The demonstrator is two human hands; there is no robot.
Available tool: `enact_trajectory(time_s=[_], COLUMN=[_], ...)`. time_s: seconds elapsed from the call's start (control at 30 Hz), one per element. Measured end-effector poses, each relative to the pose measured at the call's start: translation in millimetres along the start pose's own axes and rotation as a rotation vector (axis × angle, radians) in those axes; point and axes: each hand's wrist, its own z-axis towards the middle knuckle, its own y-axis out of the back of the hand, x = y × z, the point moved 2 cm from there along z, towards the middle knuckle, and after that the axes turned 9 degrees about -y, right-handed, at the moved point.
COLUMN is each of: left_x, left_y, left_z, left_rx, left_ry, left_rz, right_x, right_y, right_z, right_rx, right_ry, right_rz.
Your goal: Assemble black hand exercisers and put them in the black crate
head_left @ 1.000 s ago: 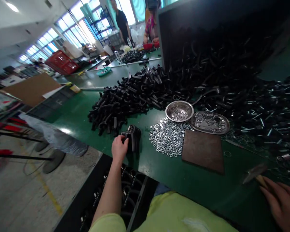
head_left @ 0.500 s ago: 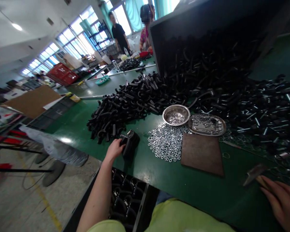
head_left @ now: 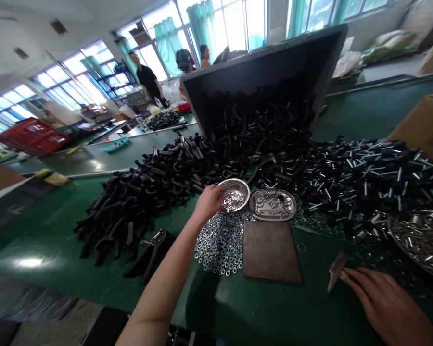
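My left hand (head_left: 210, 201) reaches over the near left rim of a round metal bowl (head_left: 247, 187) with small shiny metal parts inside. Its fingers are slightly apart at the rim, and nothing shows between them. Beneath that wrist lies a spread of metal nuts (head_left: 220, 245). A black curved part with a metal fitting (head_left: 155, 250) rests on the table left of my forearm. My right hand (head_left: 386, 298), at the lower right, is closed round the wooden handle of a hammer (head_left: 337, 271); its metal head is near the table and slightly blurred.
A brown square plate (head_left: 272, 252) lies before an oval metal tray (head_left: 292, 211) of small parts. Black curved pieces (head_left: 140, 192) spill from a tipped dark crate (head_left: 260, 62). Black-headed bolts (head_left: 368, 173) and a dish of springs (head_left: 424, 245) lie right. People stand beyond.
My left hand has let go of the black part, leaving it on the table, and moved to the bowl. My right hand still holds the hammer. The view has turned right.
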Motion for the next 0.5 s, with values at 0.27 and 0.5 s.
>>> enact_trajectory(time_s=[0.27, 0.5], left_x=[-60, -65], left_y=[-68.6, -55.8], left_z=[139, 136], left_rx=[0.154, 0.074], left_ry=[0.132, 0.175], left_rz=[0.081, -0.003], right_x=[10, 9], right_y=[15, 28], right_z=[16, 57], right_rx=[0.028, 0.149], right_ry=[0.026, -0.071], right_rz=[-0.041, -0.055])
